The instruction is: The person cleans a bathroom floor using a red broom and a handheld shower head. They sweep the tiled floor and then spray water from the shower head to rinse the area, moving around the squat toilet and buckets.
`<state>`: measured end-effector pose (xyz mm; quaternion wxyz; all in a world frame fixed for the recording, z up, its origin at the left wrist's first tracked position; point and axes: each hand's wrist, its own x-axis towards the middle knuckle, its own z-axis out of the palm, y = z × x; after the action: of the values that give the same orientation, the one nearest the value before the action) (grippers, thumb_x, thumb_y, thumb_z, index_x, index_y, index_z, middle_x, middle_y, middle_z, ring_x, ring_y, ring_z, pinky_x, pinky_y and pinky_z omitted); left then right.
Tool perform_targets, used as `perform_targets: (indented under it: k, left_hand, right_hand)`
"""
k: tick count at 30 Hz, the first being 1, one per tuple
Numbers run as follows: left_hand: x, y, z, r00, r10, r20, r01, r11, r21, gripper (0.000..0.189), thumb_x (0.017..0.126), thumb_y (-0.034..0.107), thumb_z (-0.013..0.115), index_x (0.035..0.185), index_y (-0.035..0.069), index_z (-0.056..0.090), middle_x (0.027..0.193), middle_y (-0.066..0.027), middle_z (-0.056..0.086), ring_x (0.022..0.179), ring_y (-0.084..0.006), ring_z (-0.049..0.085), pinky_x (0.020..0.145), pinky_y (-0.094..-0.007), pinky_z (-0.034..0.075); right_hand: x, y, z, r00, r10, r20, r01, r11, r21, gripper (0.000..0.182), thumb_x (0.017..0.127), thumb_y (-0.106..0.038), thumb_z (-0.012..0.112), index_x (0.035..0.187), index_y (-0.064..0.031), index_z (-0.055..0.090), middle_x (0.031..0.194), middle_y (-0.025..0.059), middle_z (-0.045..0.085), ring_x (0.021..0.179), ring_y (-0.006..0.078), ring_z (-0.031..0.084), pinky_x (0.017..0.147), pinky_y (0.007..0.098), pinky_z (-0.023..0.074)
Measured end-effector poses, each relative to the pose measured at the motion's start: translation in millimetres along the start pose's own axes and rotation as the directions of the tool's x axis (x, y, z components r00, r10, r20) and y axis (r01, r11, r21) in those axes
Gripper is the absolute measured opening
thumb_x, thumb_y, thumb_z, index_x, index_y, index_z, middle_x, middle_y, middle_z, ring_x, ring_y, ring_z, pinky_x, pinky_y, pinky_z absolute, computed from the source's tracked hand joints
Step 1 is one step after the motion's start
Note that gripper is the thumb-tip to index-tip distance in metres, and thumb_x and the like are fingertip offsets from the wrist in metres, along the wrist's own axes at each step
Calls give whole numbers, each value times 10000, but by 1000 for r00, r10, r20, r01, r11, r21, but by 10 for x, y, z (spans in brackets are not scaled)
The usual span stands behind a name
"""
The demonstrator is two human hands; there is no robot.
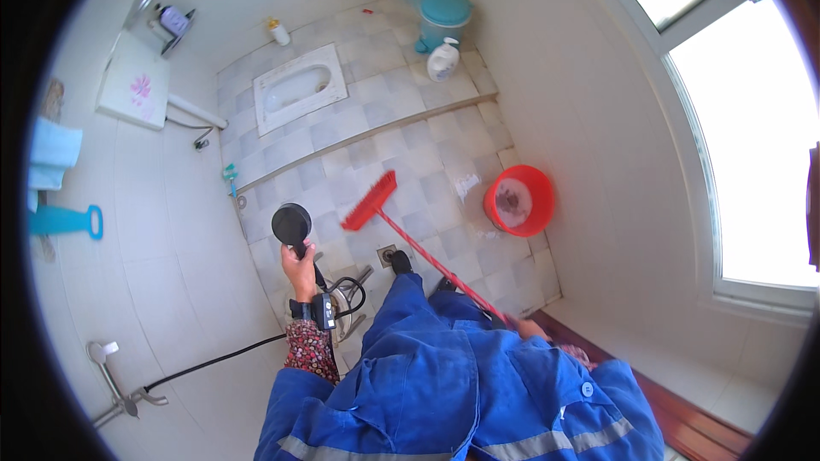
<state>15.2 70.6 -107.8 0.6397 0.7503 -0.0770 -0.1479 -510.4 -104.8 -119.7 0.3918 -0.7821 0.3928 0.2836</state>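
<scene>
In my left hand (300,272) I grip the handle of a black shower head (291,224), held out over the tiled floor (410,141). A black hose (218,362) runs from it to the wall fitting. My right hand (532,331), partly covered by my blue jacket, is closed around the upper end of a red striped broom handle (442,267). The red broom head (370,202) rests on the tiles ahead of my feet. Whether water leaves the shower head cannot be made out.
A red bucket (541,195) with foamy water stands to the right. Past a raised step (365,139) lie a squat toilet (262,109), a white pump bottle (442,63) and a teal pedal bin (445,9). A floor drain (386,256) is by my foot. Shower taps (131,406) project from the left wall.
</scene>
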Motion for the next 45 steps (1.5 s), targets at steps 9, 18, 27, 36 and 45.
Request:
perform_targets:
  k: [9, 18, 27, 36, 45]
  left_hand:
    - [423, 520, 44, 989, 136, -62, -145, 974, -174, 343, 753, -55, 603, 1074, -15, 490, 951, -53, 585, 835, -110, 559, 778, -238, 437]
    - [846, 1195, 727, 953, 301, 32, -295, 948, -119, 317, 735, -12, 650, 1026, -14, 523, 876, -25, 600, 761, -73, 541, 713, -217, 435]
    - [951, 1114, 1000, 968, 242, 59, -237, 968, -78, 296, 734, -12, 644, 1003, -17, 522, 853, -30, 598, 723, -88, 531, 689, -220, 426]
    - [1199, 1150, 1023, 981, 181, -63, -183, 983, -15, 310, 745, -26, 628, 1032, -24, 510, 877, -40, 593, 768, -90, 547, 712, -226, 434]
    - [1317, 1330, 1186, 979, 131, -157, -115, 988, 105, 318, 749, -39, 607, 1049, -19, 501, 897, -46, 585, 784, -106, 551, 738, -230, 431]
  right_hand:
    - [124, -993, -876, 996, -31, -80, 33, 999, 32, 335, 841, -330, 490, 1124, -156, 532, 929, 196, 602, 865, 368, 570, 720, 438, 451]
    - [79, -1391, -1246, 969, -31, -244, 86, 972, 217, 390, 852, -292, 519, 1213, -148, 486, 1007, 196, 586, 939, 357, 556, 793, 393, 456]
    - [774, -1558, -1847, 946, -20, -324, 81, 981, 177, 429, 886, -240, 443, 1300, -146, 383, 917, 236, 585, 831, 389, 580, 722, 433, 463]
    - [3266, -1726, -2820, 905, -272, -328, 262, 962, -73, 439, 863, -208, 406, 1294, -150, 346, 891, 271, 579, 812, 425, 564, 703, 488, 448]
    - [3512, -1610, -3346, 877, -342, -339, 340, 938, -66, 454, 872, -190, 409, 1304, -108, 297, 750, 265, 579, 670, 428, 567, 582, 518, 440]
